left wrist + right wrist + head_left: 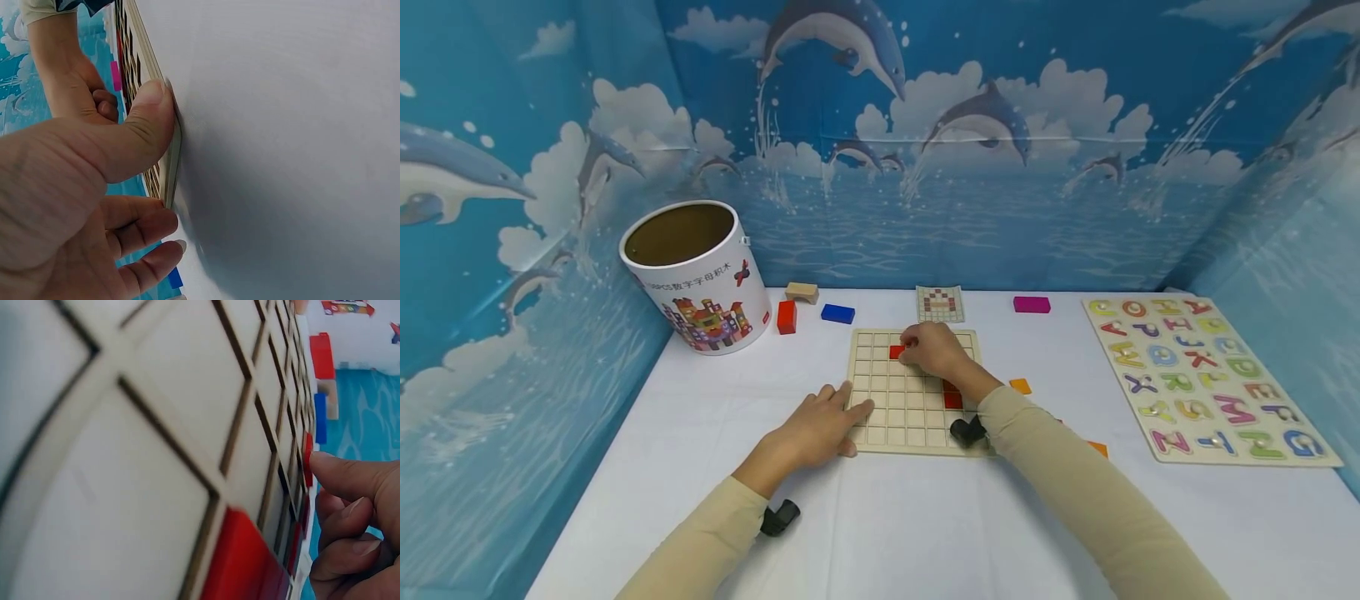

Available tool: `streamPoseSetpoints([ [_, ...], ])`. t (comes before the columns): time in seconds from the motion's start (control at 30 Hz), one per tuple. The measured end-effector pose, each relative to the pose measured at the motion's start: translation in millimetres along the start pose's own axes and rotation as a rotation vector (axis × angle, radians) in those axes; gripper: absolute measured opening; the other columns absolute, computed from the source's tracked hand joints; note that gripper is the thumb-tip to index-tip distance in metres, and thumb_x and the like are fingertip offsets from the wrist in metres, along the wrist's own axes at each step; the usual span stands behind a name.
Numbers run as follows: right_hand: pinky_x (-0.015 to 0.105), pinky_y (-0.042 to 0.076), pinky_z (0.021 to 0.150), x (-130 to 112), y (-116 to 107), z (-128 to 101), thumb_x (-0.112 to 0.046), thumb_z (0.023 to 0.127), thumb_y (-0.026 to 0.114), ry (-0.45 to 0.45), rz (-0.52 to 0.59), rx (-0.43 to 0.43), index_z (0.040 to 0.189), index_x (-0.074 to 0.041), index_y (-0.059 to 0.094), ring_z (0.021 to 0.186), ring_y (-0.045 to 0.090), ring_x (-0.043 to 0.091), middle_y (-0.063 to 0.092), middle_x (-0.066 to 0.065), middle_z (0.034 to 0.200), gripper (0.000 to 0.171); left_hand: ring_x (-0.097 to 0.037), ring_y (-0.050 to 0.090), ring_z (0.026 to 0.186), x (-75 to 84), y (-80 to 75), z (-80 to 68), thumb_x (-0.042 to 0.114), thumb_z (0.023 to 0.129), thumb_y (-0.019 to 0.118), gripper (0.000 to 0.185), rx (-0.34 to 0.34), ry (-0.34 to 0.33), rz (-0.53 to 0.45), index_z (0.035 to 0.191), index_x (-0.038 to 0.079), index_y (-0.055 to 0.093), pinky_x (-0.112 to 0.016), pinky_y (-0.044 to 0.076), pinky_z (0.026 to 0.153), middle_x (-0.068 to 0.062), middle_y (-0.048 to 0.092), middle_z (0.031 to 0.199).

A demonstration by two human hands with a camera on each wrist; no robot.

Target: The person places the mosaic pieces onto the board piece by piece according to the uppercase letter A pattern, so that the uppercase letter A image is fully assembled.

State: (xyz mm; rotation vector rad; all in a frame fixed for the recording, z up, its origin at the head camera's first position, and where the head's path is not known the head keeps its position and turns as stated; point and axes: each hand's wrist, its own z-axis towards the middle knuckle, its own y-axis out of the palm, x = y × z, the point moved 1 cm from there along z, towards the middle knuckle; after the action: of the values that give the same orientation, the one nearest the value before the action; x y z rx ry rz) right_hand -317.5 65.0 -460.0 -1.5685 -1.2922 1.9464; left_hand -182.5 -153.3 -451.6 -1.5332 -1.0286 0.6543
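A square wooden grid board (897,417) lies flat on the white table. My left hand (818,427) rests at its left side, fingers spread, with the thumb over the edge. In the left wrist view, the thumb (147,122) presses along the board's rim. Over the far part of the grid, my right hand (934,348) has curled fingers and pinches at a red tile (896,352). The right wrist view shows a fingertip against that tile (308,459). More red tiles (952,401) fill cells along the right side, partly hidden by the right arm.
Behind the board lies a small pattern card (940,305). A white bucket (703,292) stands back left, near red (786,317), blue (838,313) and wooden arch (802,292) blocks. A magenta block (1032,304), orange tile (1020,386) and alphabet board (1206,379) lie to the right.
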Motion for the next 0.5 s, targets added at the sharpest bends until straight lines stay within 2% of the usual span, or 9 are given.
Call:
streamPoseSetpoints([
  [0.1,0.038,0.051,0.075,7.3,-10.9,-4.3,-0.015,0.096,0.070,0.014,0.057,0.016,0.127,-0.003,0.070,0.083,0.061,0.024,0.071,0.012,0.103,0.033,-0.037,0.040,0.139,0.9,-0.7,0.3,0.036,0.089,0.076,0.073,0.000,-0.001,-0.008,0.155,0.023,0.047,-0.055,0.038,0.111,-0.024,0.036,0.160],
  [0.23,0.036,0.051,0.074,25.5,-32.8,-16.3,-0.017,0.099,0.065,0.070,0.150,0.029,0.131,-0.006,0.068,0.088,0.059,0.025,0.068,0.013,0.108,0.034,-0.037,0.040,0.140,2.1,-1.5,0.2,0.035,0.089,0.076,0.072,0.006,-0.001,-0.023,0.154,0.022,0.047,-0.056,0.037,0.111,-0.024,0.036,0.160],
  [0.37,0.038,0.055,0.078,48.8,-59.3,-39.9,-0.020,0.101,0.064,0.127,0.203,0.040,0.135,-0.005,0.065,0.097,0.060,0.030,0.065,0.014,0.117,0.037,-0.038,0.039,0.140,2.2,-1.5,0.3,0.034,0.090,0.076,0.072,0.004,0.000,-0.034,0.154,0.021,0.047,-0.057,0.037,0.112,-0.024,0.035,0.160],
  [0.5,0.041,0.056,0.079,69.8,-77.7,-64.4,-0.021,0.101,0.064,0.185,0.198,0.044,0.137,-0.006,0.062,0.094,0.061,0.033,0.064,0.014,0.118,0.039,-0.037,0.040,0.139,0.0,-0.9,-0.4,0.035,0.090,0.076,0.072,-0.001,-0.002,-0.031,0.154,0.021,0.047,-0.055,0.037,0.111,-0.024,0.035,0.160],
])
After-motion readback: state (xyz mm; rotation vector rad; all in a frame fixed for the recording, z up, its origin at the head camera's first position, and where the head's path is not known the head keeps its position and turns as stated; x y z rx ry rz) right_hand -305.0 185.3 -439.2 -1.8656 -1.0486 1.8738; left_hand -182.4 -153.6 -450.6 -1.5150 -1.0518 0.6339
